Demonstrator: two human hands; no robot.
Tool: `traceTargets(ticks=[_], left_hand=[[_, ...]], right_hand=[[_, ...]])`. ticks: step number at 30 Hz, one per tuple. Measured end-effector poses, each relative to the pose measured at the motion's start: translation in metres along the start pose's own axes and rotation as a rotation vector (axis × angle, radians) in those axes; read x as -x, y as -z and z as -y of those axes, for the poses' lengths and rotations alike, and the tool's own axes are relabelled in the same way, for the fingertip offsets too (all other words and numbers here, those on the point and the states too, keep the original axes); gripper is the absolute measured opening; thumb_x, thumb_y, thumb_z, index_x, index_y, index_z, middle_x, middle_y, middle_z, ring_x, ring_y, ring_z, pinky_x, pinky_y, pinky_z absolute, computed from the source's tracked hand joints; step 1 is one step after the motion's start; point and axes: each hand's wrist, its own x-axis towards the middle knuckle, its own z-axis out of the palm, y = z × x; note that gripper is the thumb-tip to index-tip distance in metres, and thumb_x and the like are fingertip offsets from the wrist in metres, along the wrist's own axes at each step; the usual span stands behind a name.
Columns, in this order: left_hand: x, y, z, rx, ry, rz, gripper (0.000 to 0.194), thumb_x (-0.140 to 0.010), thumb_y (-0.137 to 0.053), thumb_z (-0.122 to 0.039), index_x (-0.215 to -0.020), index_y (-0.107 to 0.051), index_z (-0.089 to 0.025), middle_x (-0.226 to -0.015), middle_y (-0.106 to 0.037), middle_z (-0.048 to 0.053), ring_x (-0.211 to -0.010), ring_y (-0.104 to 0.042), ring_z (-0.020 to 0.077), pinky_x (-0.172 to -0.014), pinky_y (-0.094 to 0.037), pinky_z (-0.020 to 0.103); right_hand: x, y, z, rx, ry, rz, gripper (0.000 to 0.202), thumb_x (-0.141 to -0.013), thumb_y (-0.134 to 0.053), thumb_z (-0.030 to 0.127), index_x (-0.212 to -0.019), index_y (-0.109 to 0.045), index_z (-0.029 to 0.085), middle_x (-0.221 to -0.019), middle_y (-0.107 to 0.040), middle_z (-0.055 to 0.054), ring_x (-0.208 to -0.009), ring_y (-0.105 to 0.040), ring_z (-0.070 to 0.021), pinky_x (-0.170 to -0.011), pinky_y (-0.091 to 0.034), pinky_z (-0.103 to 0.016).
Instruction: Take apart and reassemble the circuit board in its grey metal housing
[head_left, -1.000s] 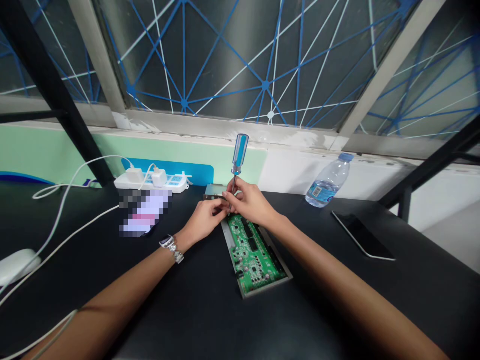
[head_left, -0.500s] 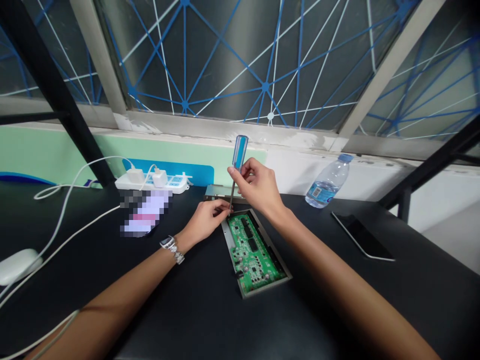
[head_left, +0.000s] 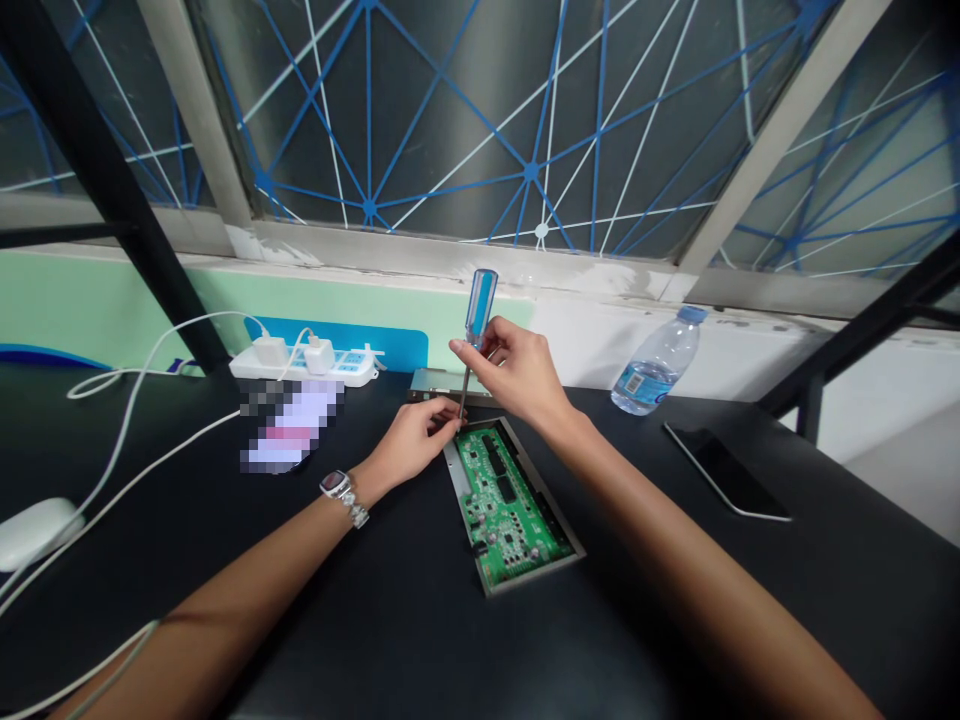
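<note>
A green circuit board (head_left: 510, 500) in a metal frame lies on the black table, its far end angled left. A screwdriver (head_left: 481, 300) with a clear and blue handle stands nearly upright, its tip at the board's far left corner. My right hand (head_left: 521, 372) pinches the screwdriver at the lower end of its handle. My left hand (head_left: 416, 437), with a watch (head_left: 337, 487) on the wrist, has its fingers closed round the lower shaft near that corner. The exact contact at the tip is too small to tell.
Behind the board lies a flat metal part (head_left: 439, 383). A power strip (head_left: 304, 366) with white cables is at the back left, a white mouse (head_left: 37, 533) at far left. Right are a water bottle (head_left: 656, 365) and a phone (head_left: 724, 470). A blurred item (head_left: 296, 430) lies left.
The fingers of my right hand have shifted slightly on the screwdriver, with the thumb a little further left. My left hand and the board look still.
</note>
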Motion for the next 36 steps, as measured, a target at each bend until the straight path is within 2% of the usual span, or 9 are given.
traceTargets(ticks=[4, 7, 10, 17, 25, 36], left_hand=[[-0.001, 0.005, 0.002, -0.095, -0.064, 0.028, 0.017, -0.089, -0.054, -0.019, -0.1, -0.066, -0.017, -0.096, -0.072, 0.006, -0.08, -0.068, 0.0168, -0.069, -0.053, 0.027], [-0.001, 0.011, 0.003, -0.242, -0.133, 0.082, 0.022, -0.086, -0.053, -0.013, -0.103, -0.067, -0.017, -0.099, -0.069, 0.007, -0.082, -0.065, 0.0172, -0.072, -0.053, 0.028], [-0.001, 0.015, 0.003, -0.324, -0.158, 0.151, 0.021, -0.089, -0.051, -0.013, -0.101, -0.068, -0.017, -0.094, -0.07, 0.006, -0.081, -0.065, 0.0181, -0.075, -0.052, 0.03], [-0.002, 0.017, 0.003, -0.34, -0.199, 0.197, 0.024, -0.095, -0.046, -0.014, -0.103, -0.068, -0.018, -0.1, -0.07, 0.007, -0.09, -0.066, 0.0199, -0.085, -0.05, 0.033], [-0.002, 0.016, 0.004, -0.349, -0.206, 0.212, 0.026, -0.096, -0.044, -0.014, -0.105, -0.067, -0.018, -0.099, -0.068, 0.008, -0.091, -0.064, 0.0208, -0.086, -0.049, 0.034], [-0.003, 0.018, 0.003, -0.339, -0.209, 0.227, 0.025, -0.096, -0.044, -0.013, -0.103, -0.068, -0.018, -0.097, -0.068, 0.007, -0.089, -0.064, 0.0201, -0.085, -0.048, 0.033]], right_hand=[[-0.001, 0.0, 0.0, -0.013, -0.007, 0.014, 0.036, -0.085, -0.062, 0.052, -0.071, -0.048, 0.022, -0.065, -0.059, 0.0, -0.057, -0.053, -0.0145, -0.053, -0.034, -0.027], [-0.001, 0.001, 0.001, -0.001, 0.005, 0.009, 0.033, -0.086, -0.062, 0.048, -0.07, -0.047, 0.022, -0.066, -0.06, 0.0, -0.058, -0.054, -0.0146, -0.054, -0.035, -0.027], [0.0, 0.002, 0.004, 0.039, 0.022, -0.016, 0.033, -0.086, -0.062, 0.046, -0.068, -0.047, 0.022, -0.063, -0.059, 0.0, -0.056, -0.053, -0.0143, -0.054, -0.036, -0.028], [0.001, 0.001, 0.004, 0.068, 0.029, -0.026, 0.032, -0.086, -0.061, 0.045, -0.068, -0.05, 0.021, -0.059, -0.057, 0.0, -0.054, -0.051, -0.0137, -0.053, -0.035, -0.028], [0.0, 0.004, 0.005, -0.039, 0.072, 0.016, 0.032, -0.087, -0.062, 0.041, -0.065, -0.049, 0.02, -0.063, -0.06, -0.001, -0.06, -0.056, -0.0136, -0.057, -0.039, -0.027], [-0.001, 0.007, 0.001, -0.078, 0.034, 0.084, 0.033, -0.088, -0.06, 0.044, -0.068, -0.05, 0.019, -0.059, -0.057, 0.0, -0.055, -0.054, -0.0126, -0.055, -0.039, -0.027]])
